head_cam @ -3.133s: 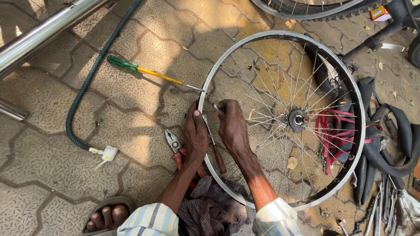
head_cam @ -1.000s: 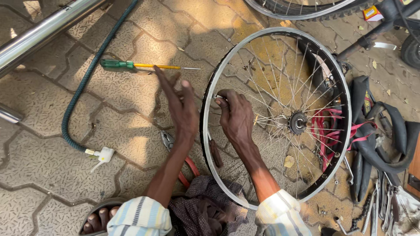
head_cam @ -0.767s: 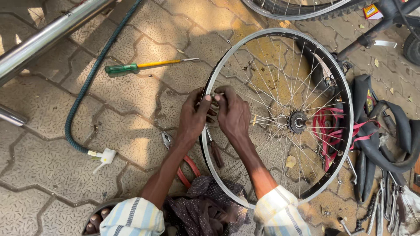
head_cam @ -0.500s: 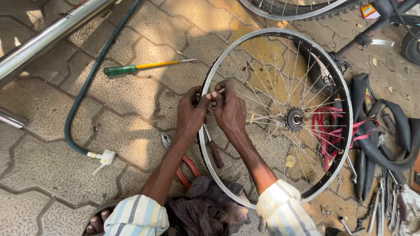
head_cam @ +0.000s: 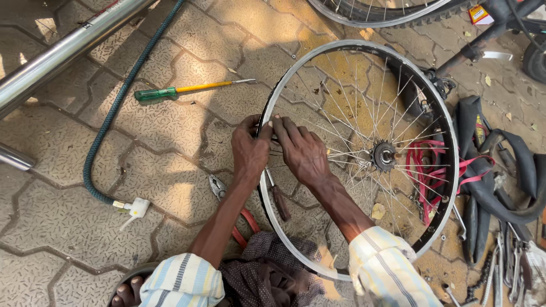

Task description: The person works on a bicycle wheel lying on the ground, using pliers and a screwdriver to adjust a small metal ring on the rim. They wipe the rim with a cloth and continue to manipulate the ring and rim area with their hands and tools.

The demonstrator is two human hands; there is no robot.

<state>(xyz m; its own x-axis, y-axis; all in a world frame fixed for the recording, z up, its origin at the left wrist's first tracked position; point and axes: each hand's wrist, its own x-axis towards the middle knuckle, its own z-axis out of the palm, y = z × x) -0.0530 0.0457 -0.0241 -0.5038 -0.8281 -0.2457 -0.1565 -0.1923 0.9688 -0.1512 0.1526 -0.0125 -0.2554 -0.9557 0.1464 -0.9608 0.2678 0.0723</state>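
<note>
A bare bicycle wheel (head_cam: 364, 153) lies flat on the paved floor (head_cam: 68, 216), its rim without a tyre, so the spokes and the sprocket hub (head_cam: 384, 155) are open to reach from above. Both hands meet at the left side of the rim: the left hand (head_cam: 250, 152) comes from outside the wheel and the right hand (head_cam: 302, 150) from inside, so that they bracket the rim between them. The fingers of both are curled together and pinched on the rim where a spoke meets it; whether a small part sits between them I cannot tell. Just near of the hands a dark-handled tool (head_cam: 278, 198) lies across the rim, and red-handled pliers (head_cam: 230, 207) rest on the floor just outside it, both close enough to grab. A green-handled screwdriver (head_cam: 190, 89) lies farther left and far. A green hose (head_cam: 116, 111) curves down the left side to a white nozzle (head_cam: 132, 208). To the right lie red straps (head_cam: 424, 170), black rubber tubes (head_cam: 500, 182) and loose tools (head_cam: 515, 264).
</note>
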